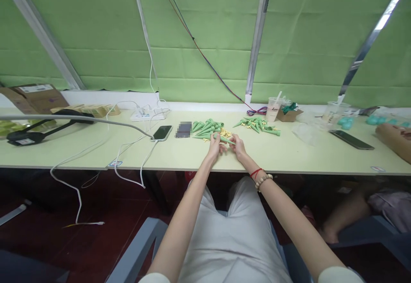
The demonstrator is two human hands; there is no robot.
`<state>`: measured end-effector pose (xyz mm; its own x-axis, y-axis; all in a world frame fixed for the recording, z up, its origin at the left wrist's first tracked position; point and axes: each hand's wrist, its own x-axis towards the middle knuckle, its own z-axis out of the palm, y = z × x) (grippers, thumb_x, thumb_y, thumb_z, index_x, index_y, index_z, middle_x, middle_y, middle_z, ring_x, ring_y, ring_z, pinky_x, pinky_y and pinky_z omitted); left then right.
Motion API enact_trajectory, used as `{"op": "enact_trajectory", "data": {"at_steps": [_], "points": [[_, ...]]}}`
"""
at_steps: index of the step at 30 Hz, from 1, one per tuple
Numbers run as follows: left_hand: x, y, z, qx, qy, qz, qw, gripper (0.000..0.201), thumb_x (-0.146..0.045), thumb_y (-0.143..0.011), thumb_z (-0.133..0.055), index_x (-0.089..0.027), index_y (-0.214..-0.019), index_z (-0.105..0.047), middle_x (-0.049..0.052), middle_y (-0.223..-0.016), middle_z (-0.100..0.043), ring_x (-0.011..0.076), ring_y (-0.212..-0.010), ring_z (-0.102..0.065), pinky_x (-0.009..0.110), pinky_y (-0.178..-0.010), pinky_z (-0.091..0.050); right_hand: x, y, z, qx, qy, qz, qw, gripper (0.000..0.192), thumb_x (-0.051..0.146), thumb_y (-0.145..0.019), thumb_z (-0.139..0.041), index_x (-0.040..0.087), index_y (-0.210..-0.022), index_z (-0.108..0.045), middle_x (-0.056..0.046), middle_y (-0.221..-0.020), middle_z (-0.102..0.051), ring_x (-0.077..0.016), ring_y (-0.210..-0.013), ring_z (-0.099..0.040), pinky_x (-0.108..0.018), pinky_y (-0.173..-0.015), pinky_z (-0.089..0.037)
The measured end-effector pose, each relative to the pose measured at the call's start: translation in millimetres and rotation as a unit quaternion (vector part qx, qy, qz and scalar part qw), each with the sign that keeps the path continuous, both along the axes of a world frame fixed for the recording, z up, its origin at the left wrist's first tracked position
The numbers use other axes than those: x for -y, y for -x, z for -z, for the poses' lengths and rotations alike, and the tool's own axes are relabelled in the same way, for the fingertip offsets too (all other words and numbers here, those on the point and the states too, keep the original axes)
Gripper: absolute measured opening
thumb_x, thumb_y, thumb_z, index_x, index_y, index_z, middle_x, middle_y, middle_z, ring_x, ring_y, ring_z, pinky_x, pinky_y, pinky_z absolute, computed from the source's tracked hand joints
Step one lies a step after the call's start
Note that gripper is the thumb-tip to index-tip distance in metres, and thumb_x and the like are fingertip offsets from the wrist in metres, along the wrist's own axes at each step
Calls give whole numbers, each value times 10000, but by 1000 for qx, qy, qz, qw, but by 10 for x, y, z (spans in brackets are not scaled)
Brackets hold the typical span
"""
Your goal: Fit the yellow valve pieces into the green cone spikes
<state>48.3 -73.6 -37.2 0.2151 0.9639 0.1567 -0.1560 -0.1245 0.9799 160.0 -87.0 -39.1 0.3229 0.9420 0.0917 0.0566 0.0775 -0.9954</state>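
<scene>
White-trousered lap and both bare forearms run up to the table (192,159) edge, where left hand (214,146) and right hand (238,145) share a pinching grip on one green cone (224,139), fingers closed on either end, likely to keep the slim tapered plastic piece steady just off the surface. Behind the cone lie small yellow bits (225,133) and a loose cone pile (205,128), a second cone heap (258,126) right of it, a phone (162,132) on its white cable left of it.
</scene>
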Motion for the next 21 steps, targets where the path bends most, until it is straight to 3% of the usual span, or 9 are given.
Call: {"op": "enact_trajectory", "data": {"at_steps": [5, 8, 10, 14, 21], "points": [[-10, 14, -34, 7, 10, 99, 995, 407, -515, -848, -380, -191, -1087, -436, -3, -641, -587, 102, -412, -559, 175, -350, -345, 7, -124, -56, -50, 29, -92, 994, 468, 521, -804, -319, 184, -497, -426, 74, -367, -290, -45, -281, -176, -185, -289, -142], [-16, 22, -20, -7, 18, 165, 986, 395, -489, -825, -443, -155, -1032, -482, 7, -569, -589, 125, -385, -555, 183, -326, -344, 19, -113, -29, -59, 23, -104, 993, 444, 552, -756, -452, 188, -506, -410, 83, -365, -291, -40, -283, -197, -175, -288, -149], [-13, 19, -9, -7, 20, 187, 982, 404, -473, -817, -473, -146, -1055, -476, 7, -557, -591, 127, -380, -555, 182, -322, -345, 30, -76, 2, -60, 11, -94, 994, 406, 528, -722, -532, 182, -532, -434, 77, -377, -336, -44, -293, -252, -171, -298, -174], [-9, 21, -3, 11, 26, 205, 978, 406, -449, -825, -489, -172, -1119, -443, 7, -630, -609, 140, -452, -603, 200, -372, -407, 48, -30, 45, -49, -10, -47, 998, 411, 488, -725, -525, 191, -475, -392, 65, -373, -341, -48, -307, -264, -189, -320, -190], [-29, 40, 1, 44, 37, 215, 975, 291, -417, -809, -536, -160, -937, -489, -17, -615, -567, 114, -458, -592, 216, -451, -467, 69, -47, 60, 12, -59, 34, 998, 426, 427, -705, -514, 213, -413, -291, 76, -364, -236, -60, -360, -220, -220, -364, -190]]}}
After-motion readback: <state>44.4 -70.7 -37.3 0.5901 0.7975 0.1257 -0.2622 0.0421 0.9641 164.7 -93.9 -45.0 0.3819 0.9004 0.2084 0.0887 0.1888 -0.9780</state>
